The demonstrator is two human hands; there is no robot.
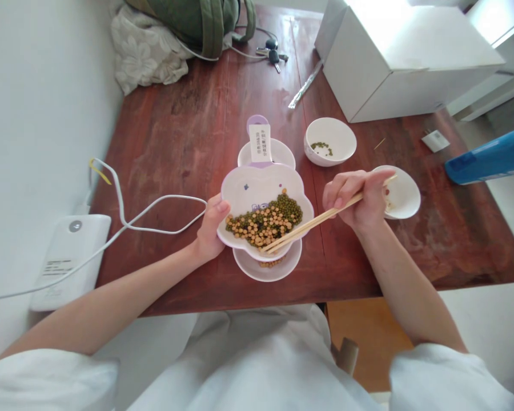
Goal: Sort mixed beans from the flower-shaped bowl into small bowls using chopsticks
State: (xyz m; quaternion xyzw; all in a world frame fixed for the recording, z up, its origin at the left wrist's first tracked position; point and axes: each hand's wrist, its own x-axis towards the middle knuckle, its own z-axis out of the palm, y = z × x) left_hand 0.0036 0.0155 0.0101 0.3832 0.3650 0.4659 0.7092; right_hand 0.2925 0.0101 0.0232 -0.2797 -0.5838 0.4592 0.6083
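Note:
My left hand (213, 228) grips the left edge of a white cloud-shaped plate (236, 188) with a purple handle. Green mung beans (290, 205) and yellow soybeans (257, 231) lie mixed in its lower half. In my right hand (355, 197) is a pair of chopsticks (312, 224), tips close together at the plate's lower edge. Below the plate, partly hidden, a white bowl (269, 276) contains soybeans. Another white bowl (288, 153) shows behind the plate; its contents are hidden. One bowl (342, 137) at the upper right holds some mung beans. Beyond my right hand stands another bowl (406, 194) with a few reddish bits.
A white box (368, 80) occupies the back right. Keys (274, 56) and a green bag (184, 23) lie at the back. A white power bank (72, 257) with a looping cable (167, 231) sits left. A blue object (488, 154) and a charger plug (436, 140) are right.

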